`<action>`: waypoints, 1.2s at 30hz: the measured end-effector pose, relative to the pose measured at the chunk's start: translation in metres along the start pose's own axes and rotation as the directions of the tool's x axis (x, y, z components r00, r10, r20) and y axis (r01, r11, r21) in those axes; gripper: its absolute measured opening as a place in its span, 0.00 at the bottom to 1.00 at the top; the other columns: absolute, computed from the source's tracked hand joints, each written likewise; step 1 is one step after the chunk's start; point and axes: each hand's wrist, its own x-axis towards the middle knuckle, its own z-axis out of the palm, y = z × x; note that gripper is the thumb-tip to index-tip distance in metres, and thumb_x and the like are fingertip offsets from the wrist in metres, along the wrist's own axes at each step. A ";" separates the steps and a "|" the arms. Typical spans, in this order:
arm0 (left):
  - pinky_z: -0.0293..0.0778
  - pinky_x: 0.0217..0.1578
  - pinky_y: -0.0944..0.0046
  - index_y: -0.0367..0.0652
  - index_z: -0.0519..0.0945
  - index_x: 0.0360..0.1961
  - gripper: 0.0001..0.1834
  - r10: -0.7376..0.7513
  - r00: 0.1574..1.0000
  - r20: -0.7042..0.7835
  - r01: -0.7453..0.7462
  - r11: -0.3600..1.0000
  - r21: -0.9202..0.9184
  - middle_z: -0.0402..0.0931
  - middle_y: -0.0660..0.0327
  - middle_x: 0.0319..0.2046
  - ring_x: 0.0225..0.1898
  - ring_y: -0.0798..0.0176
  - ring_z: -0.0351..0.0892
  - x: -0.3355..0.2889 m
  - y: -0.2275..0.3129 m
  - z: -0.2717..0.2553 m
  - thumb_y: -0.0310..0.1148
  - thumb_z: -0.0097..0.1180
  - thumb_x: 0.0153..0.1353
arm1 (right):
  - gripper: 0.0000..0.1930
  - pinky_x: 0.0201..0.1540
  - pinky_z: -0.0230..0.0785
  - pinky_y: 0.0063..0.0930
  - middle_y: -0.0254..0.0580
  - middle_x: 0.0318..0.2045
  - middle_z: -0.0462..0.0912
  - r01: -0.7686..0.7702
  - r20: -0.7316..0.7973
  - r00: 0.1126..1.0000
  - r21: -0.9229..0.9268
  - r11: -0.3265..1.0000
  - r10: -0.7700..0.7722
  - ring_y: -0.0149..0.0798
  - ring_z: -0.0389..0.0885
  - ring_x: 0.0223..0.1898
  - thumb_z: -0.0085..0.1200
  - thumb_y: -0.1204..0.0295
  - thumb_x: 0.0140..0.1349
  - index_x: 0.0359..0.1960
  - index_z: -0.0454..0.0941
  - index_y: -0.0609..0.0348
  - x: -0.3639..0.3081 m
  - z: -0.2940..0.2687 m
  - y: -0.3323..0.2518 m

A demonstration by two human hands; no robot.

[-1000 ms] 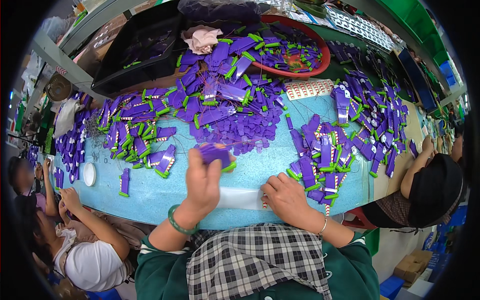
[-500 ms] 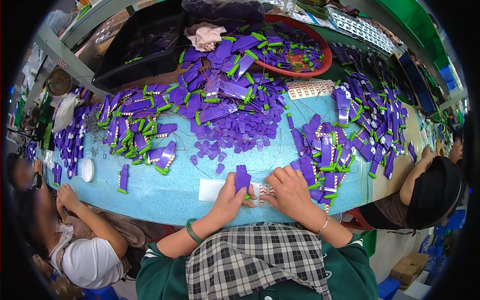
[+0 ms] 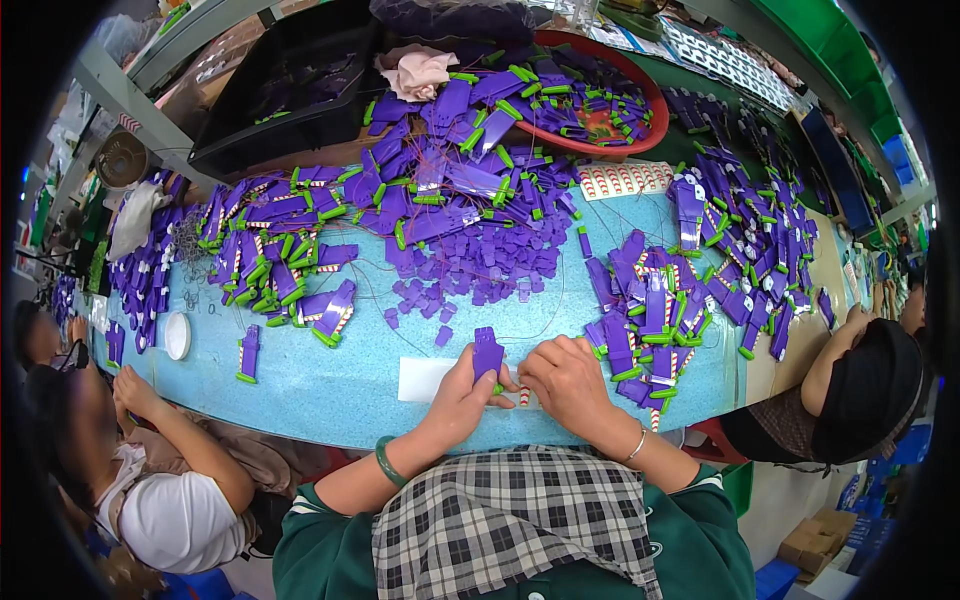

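My left hand [image 3: 458,405] is closed around a flat purple plastic piece with a green end [image 3: 487,353], holding it upright above a white strip of backing paper [image 3: 418,380]. Close beside it, the fingers of my right hand [image 3: 575,385] are pinched together near the piece's right side; whatever lies between those fingertips is hidden. A small red-and-white striped sticker [image 3: 525,396] shows on the strip between my two hands.
Small purple parts [image 3: 480,255] and a heap of purple-green pieces [image 3: 440,170] lie ahead. More pieces [image 3: 655,330] pile up at right. A red basin [image 3: 655,125], a black bin [image 3: 225,150] and a white dish [image 3: 177,336] stand around. People sit on both sides.
My right hand has lifted slightly off the strip and leftward, toward the purple piece. Fewer striped stickers show on the strip. My left hand keeps its hold, almost still.
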 end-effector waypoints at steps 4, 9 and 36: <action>0.79 0.36 0.68 0.36 0.65 0.52 0.13 0.001 1.000 -0.028 -0.002 0.999 -0.036 0.71 0.59 0.37 0.38 0.68 0.76 0.002 0.002 0.001 0.25 0.40 0.68 | 0.06 0.39 0.62 0.33 0.32 0.31 0.78 -0.010 -0.021 1.000 0.242 0.970 0.015 0.39 0.75 0.36 0.62 0.73 0.49 0.28 0.77 0.54 0.003 -0.011 0.006; 0.74 0.27 0.72 0.35 0.76 0.41 0.08 0.012 1.000 0.008 -0.013 0.984 0.177 0.74 0.65 0.28 0.27 0.73 0.75 0.001 0.019 0.003 0.28 0.54 0.63 | 0.07 0.41 0.66 0.34 0.36 0.35 0.81 -0.080 0.080 0.995 0.392 0.916 0.053 0.42 0.77 0.37 0.62 0.76 0.50 0.30 0.77 0.57 0.015 -0.044 0.005; 0.79 0.48 0.53 0.45 0.57 0.62 0.23 -0.021 0.994 0.106 0.070 0.868 -0.492 0.68 0.58 0.54 0.52 0.62 0.74 0.005 0.032 0.006 0.26 0.41 0.67 | 0.05 0.38 0.68 0.20 0.32 0.28 0.79 -0.296 0.169 0.916 0.897 0.329 0.365 0.24 0.75 0.31 0.60 0.76 0.57 0.31 0.75 0.62 0.020 -0.004 -0.008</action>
